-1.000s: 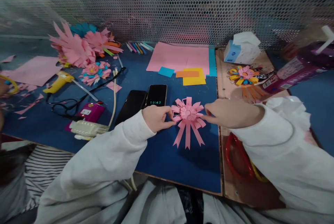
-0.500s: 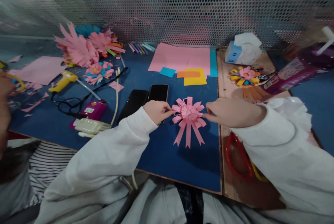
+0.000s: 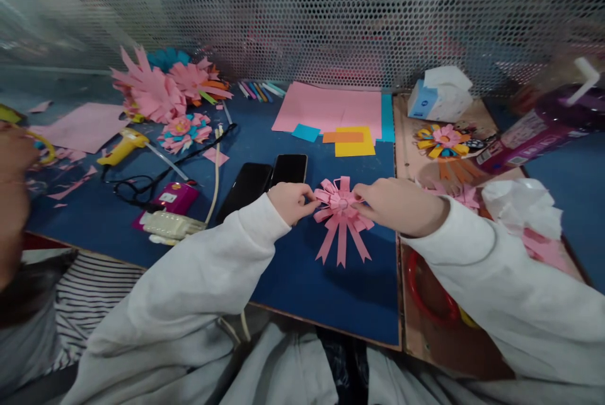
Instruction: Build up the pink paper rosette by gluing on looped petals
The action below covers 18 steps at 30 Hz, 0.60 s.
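A pink paper flower (image 3: 343, 205) with looped petals and several notched strips hanging toward me is between my hands, above the blue table (image 3: 331, 304). My left hand (image 3: 293, 202) pinches a petal at its left side with thumb and finger. At the upper right of the flower, my right hand (image 3: 397, 205) has thumb and index finger closed at a petal near the centre. The fingertips of the right hand partly cover the petals there.
Two black phones (image 3: 246, 189) lie left of the flower. Behind are pink sheets (image 3: 326, 106) and a yellow piece (image 3: 354, 145). A glue gun (image 3: 123, 147), finished flowers (image 3: 184, 131), red scissors (image 3: 432, 291), a tissue box (image 3: 437, 99) and a bottle (image 3: 539, 128) surround. Another person's hand (image 3: 16, 159) is far left.
My right hand has moved left, from the flower's right edge to nearer its centre. The left hand still pinches the left petal. The view has shifted slightly.
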Motion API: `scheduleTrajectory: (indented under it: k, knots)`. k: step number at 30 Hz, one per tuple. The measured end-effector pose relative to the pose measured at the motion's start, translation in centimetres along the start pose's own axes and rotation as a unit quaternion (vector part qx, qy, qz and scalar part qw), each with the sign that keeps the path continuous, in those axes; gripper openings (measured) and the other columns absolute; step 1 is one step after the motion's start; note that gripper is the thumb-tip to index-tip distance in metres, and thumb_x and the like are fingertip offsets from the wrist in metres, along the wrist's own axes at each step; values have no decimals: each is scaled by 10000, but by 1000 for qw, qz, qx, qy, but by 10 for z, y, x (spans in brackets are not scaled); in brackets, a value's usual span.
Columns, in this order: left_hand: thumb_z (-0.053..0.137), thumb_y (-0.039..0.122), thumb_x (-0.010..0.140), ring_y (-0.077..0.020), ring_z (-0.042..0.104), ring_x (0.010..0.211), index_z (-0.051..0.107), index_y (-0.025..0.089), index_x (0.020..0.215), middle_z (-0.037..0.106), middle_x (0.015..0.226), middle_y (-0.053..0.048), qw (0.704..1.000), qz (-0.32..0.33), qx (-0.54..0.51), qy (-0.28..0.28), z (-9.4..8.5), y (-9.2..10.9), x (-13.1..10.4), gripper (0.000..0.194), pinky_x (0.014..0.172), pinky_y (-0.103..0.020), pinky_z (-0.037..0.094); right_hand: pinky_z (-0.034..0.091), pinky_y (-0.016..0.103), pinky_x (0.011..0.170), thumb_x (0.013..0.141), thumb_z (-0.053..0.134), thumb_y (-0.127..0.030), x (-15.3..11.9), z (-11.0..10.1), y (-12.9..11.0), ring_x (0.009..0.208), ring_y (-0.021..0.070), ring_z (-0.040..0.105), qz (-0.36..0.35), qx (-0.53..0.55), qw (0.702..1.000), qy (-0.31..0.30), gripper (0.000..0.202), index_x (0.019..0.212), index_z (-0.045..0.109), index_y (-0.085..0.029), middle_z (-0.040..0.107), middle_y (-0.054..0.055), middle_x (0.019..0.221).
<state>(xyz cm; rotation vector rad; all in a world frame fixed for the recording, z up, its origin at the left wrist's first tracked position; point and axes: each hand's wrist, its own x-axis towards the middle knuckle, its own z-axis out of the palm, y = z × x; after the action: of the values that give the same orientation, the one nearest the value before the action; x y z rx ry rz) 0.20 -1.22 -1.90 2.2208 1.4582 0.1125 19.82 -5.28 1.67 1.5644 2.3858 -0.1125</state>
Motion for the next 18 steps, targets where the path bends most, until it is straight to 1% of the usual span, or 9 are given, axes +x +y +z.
scheduleTrajectory:
  k: [4,6,7,9,11,13,15,18]
  knots:
    - [576,341,787,-117,544,463,607,174,653,481,352,60,1000,13,0,23,-9,-1,-4,216,553,-222,388,394,318,564,896,376,-305,3,0,5,772,283,661,11,11,1000,3,292,1021,600,-164,679,143,823]
    - [588,344,778,-117,544,468,615,175,650,474,349,60,1000,12,7,28,-16,-3,-6,213,560,-224,387,404,318,578,894,380,-290,6,1,8,763,267,656,22,21,1000,9,281,1014,603,-168,675,127,809]
    - [590,348,776,-116,543,466,621,175,655,470,346,61,999,10,9,30,-20,-4,-6,213,563,-224,386,411,318,592,898,377,-282,9,2,9,763,255,651,26,31,999,23,278,1008,606,-169,671,119,817]
    - [584,362,778,-114,539,460,634,176,676,468,346,63,999,5,13,37,-27,-8,-5,218,565,-224,384,433,321,645,910,372,-271,17,6,13,802,230,633,15,68,995,78,278,1003,611,-165,655,109,880]
    - [574,374,784,-118,538,469,648,176,701,481,363,55,998,-5,26,54,-33,-11,-1,228,555,-229,372,445,320,745,916,399,-280,28,14,17,897,213,593,-32,116,980,156,273,1010,620,-150,614,112,980]
    - [564,376,796,-132,543,499,665,176,744,511,400,38,995,-24,50,78,-35,-14,6,231,540,-239,352,430,325,836,905,447,-291,39,23,19,946,209,544,-71,144,964,213,267,1004,642,-138,575,113,981]
    - [559,381,804,-152,556,549,681,182,786,551,457,13,991,-48,79,100,-34,-15,14,234,536,-252,338,423,340,861,890,483,-291,48,33,21,931,209,515,-81,163,952,245,256,1006,658,-143,547,107,954]
    - [547,409,813,-187,586,650,695,198,832,619,583,-30,983,-65,114,126,-25,-13,25,258,561,-272,358,427,358,857,866,527,-300,55,42,22,908,215,493,-83,184,944,262,233,969,678,-156,527,97,920]
